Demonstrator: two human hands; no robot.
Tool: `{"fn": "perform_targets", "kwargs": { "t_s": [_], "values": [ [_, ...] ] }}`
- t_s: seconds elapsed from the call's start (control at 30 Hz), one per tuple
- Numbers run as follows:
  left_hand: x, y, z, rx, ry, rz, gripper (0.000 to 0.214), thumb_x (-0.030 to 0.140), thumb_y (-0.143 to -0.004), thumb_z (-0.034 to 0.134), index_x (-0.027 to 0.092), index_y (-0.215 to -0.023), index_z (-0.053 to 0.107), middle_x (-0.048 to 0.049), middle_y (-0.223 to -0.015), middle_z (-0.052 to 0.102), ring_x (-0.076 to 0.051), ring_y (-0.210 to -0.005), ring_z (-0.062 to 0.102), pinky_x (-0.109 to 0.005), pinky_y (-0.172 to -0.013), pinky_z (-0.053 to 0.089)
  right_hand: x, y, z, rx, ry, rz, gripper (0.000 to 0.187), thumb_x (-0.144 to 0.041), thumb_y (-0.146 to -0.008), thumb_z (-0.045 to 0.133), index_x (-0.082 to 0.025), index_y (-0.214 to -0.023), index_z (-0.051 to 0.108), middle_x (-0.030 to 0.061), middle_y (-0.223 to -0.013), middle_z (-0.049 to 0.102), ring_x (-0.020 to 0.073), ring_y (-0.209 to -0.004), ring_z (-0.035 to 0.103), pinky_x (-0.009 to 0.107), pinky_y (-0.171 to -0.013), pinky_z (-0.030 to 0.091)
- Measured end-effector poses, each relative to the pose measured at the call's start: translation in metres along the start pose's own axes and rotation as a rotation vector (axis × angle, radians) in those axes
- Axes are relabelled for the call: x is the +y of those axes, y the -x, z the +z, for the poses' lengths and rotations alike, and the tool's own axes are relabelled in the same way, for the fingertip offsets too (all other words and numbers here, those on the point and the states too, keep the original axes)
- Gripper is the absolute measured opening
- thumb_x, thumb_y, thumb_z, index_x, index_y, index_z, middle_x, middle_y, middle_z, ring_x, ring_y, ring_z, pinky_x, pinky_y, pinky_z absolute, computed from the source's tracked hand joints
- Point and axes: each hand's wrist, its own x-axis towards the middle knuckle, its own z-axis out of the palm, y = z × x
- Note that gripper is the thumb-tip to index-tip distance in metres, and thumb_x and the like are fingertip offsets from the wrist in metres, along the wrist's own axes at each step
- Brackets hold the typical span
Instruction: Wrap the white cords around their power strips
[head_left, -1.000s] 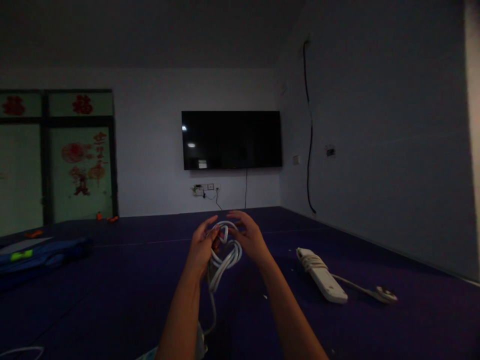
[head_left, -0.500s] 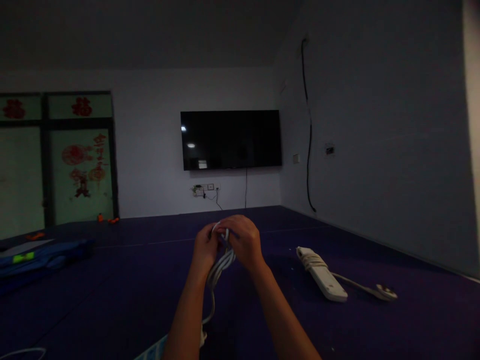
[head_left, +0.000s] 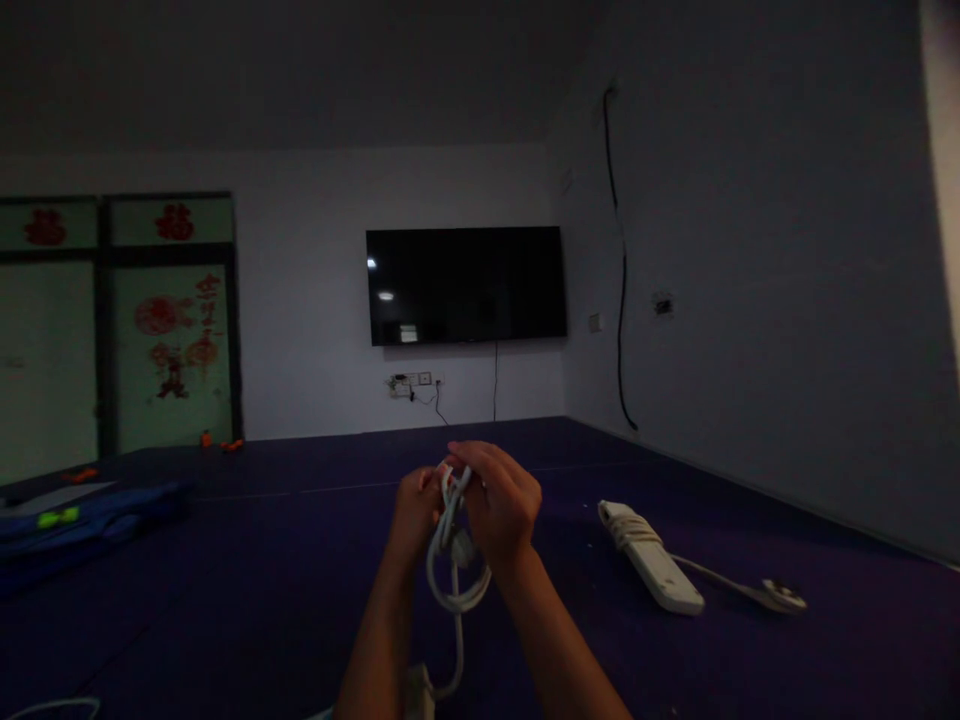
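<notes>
Right hand (head_left: 501, 500) first: ours is curled over the top of a bundled white cord (head_left: 452, 575), fingers pressed together and pinching the strands near the top of the bundle. Our left hand (head_left: 415, 505) is closed on the same bunch from the other side, so the two sit almost knuckle to knuckle, up in front of us above the purple floor mat (head_left: 225, 600). We'd guess gripping it from both sides is what keeps the loops from springing apart. One loop droops below the hands and a single strand trails down toward the bottom edge, where something pale hangs, too dark to make out.

Off to the right, well apart from us, a white power strip (head_left: 652, 562) lies flat with its own lead wrapped round one end and its plug (head_left: 781, 597) resting on the mat.

As for writing: red paper cut-outs are stuck on the glass door (head_left: 172, 330) at the left, with characters on them, but they're too blurry for us to read. No logo readable on the wall TV (head_left: 465, 285) or the strip either.
</notes>
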Motion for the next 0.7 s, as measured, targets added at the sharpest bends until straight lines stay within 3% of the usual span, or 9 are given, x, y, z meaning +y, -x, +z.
{"fn": "perform_targets", "kwargs": {
  "t_s": [0.13, 0.3, 0.43, 0.57, 0.7],
  "values": [
    [0.003, 0.007, 0.009, -0.171, 0.032, -0.102, 0.035, 0.048, -0.061, 0.064, 0.013, -0.057, 0.057, 0.0031, -0.048, 0.051, -0.009, -0.043, 0.044, -0.021, -0.046, 0.034, 0.005, -0.011, -0.006, -0.021, -0.041, 0.203, 0.027, -0.012, -0.077, 0.046, -0.023, -0.086, 0.068, 0.0022, -0.078, 0.070, 0.0160, -0.074, 0.065, 0.027, -0.071, 0.052],
    [0.013, 0.008, -0.003, -0.256, 0.007, -0.165, 0.041, 0.049, -0.066, 0.062, 0.014, -0.088, 0.064, -0.0047, -0.074, 0.065, -0.014, -0.060, 0.058, -0.025, -0.056, 0.043, 0.021, -0.013, -0.008, -0.030, -0.073, 0.515, 0.019, -0.026, -0.077, 0.053, -0.021, -0.084, 0.070, 0.0037, -0.081, 0.071, 0.0183, -0.070, 0.065, 0.029, -0.066, 0.053],
    [0.028, 0.012, -0.014, -0.249, -0.100, -0.043, 0.056, 0.038, -0.059, 0.073, 0.019, -0.109, 0.057, -0.0121, -0.108, 0.061, -0.021, -0.092, 0.059, -0.033, -0.073, 0.047, 0.025, -0.014, -0.008, -0.005, -0.085, 0.598, 0.019, -0.031, -0.074, 0.058, -0.020, -0.083, 0.070, 0.0048, -0.081, 0.071, 0.0190, -0.070, 0.065, 0.028, -0.065, 0.052],
    [0.036, 0.022, -0.012, -0.385, -0.242, 0.065, 0.076, 0.027, -0.049, 0.081, 0.025, -0.119, 0.050, -0.0132, -0.122, 0.054, -0.028, -0.110, 0.050, -0.043, -0.087, 0.041, 0.025, -0.013, -0.008, 0.020, -0.037, 0.661, 0.022, -0.034, -0.073, 0.057, -0.019, -0.082, 0.071, 0.0056, -0.076, 0.070, 0.0190, -0.067, 0.064, 0.027, -0.061, 0.050],
    [0.046, 0.030, -0.009, -0.422, -0.390, 0.205, 0.089, 0.028, -0.045, 0.082, 0.025, -0.125, 0.043, -0.0149, -0.130, 0.046, -0.031, -0.119, 0.042, -0.047, -0.093, 0.038, 0.030, -0.010, -0.010, 0.116, 0.039, 0.763, 0.029, -0.040, -0.073, 0.057, -0.018, -0.084, 0.070, 0.0064, -0.072, 0.069, 0.0188, -0.063, 0.062, 0.028, -0.058, 0.048]
  ]
}}
